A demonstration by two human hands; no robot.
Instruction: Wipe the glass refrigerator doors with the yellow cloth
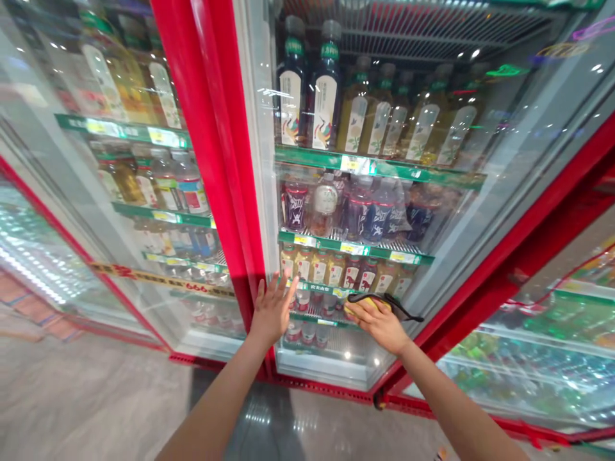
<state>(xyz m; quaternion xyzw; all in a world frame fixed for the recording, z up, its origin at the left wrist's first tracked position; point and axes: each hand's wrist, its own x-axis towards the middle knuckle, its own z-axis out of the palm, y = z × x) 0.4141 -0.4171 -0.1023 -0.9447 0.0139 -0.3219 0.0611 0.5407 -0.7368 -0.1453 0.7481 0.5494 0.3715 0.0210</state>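
Observation:
My left hand (273, 312) lies with fingers spread at the left edge of the glass door (331, 365), close to the red frame (225, 166). It holds nothing. My right hand (377, 322) presses a yellow cloth with a dark edge (369, 302) against the lower right part of the same glass. Part of the cloth is hidden under the fingers, and a dark strip of it sticks out to the right. Behind the glass stand shelves of drinks, with tall dark bottles (324, 96) on top and small bottles (319, 266) lower down.
A second glass door (202, 336) with bottles behind it stands to the left, crossed by a yellow strip with lettering (163, 280). To the right is another red-framed cooler (519, 358) with blurred goods. Grey floor (120, 397) lies below.

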